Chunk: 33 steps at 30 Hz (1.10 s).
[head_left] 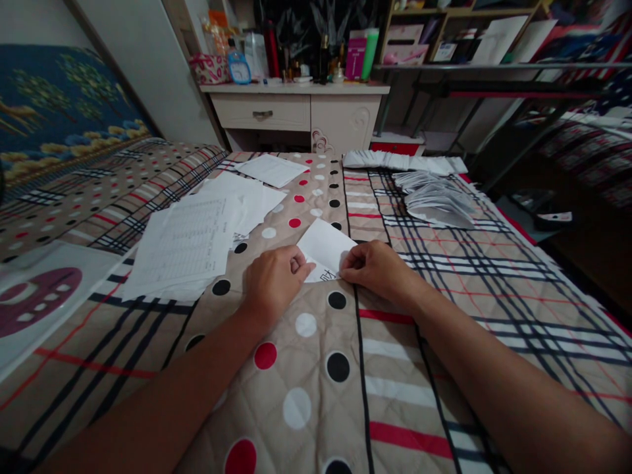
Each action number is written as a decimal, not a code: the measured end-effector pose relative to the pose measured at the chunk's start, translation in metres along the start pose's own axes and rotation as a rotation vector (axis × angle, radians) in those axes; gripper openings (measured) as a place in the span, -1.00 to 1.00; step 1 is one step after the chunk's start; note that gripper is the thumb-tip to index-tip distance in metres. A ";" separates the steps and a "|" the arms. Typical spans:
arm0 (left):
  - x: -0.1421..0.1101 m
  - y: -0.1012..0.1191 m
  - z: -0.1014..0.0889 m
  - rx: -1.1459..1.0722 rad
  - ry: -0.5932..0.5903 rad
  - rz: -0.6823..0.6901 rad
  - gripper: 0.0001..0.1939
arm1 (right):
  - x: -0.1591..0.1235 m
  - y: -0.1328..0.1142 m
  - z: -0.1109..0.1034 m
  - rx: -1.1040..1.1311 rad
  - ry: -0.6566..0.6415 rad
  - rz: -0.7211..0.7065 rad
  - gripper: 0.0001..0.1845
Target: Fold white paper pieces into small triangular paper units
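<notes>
A white sheet of paper, partly folded, lies on the patterned bedspread between my hands. Dark printed characters show along its near edge. My left hand pinches its left corner between thumb and curled fingers. On the opposite side, my right hand grips the right corner in the same way. To the left is a loose pile of printed sheets, with more white paper behind it. Folded papers are fanned out in a stack at the far right.
A long row of folded papers lies along the bed's far edge. Beyond it stands a white dresser crowded with bottles and a blue clock. A clear plastic bag with a purple print rests at the left.
</notes>
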<state>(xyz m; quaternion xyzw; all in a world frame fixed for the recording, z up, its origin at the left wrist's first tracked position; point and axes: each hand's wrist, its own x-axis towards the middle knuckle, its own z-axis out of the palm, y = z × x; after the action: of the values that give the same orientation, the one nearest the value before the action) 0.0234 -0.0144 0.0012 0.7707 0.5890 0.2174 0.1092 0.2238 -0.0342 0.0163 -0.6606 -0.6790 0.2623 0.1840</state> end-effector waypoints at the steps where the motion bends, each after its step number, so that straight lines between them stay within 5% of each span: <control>1: 0.000 0.000 -0.001 0.013 0.011 0.015 -0.83 | 0.000 0.000 0.000 -0.001 -0.001 0.001 -0.92; 5: -0.001 0.000 -0.001 0.064 0.044 0.162 -0.86 | 0.000 0.001 0.001 0.000 -0.002 0.004 -0.92; 10: -0.003 0.003 0.003 0.123 -0.055 0.311 -0.92 | 0.000 0.002 0.002 0.015 0.006 0.000 -0.92; 21: -0.001 0.015 -0.001 0.176 -0.160 0.222 -0.78 | 0.000 0.001 0.000 -0.011 -0.006 0.013 -0.91; 27: -0.002 0.014 0.002 0.208 -0.142 0.235 -0.79 | -0.006 -0.015 0.005 -0.190 0.090 0.101 -0.64; 33: 0.006 -0.005 -0.001 -0.071 -0.230 0.283 -0.90 | -0.011 -0.018 0.008 -0.272 0.101 0.107 -0.68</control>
<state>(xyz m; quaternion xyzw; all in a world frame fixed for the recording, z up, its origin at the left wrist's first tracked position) 0.0200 -0.0074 0.0010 0.8613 0.4504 0.1617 0.1710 0.2057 -0.0460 0.0220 -0.7270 -0.6619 0.1439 0.1127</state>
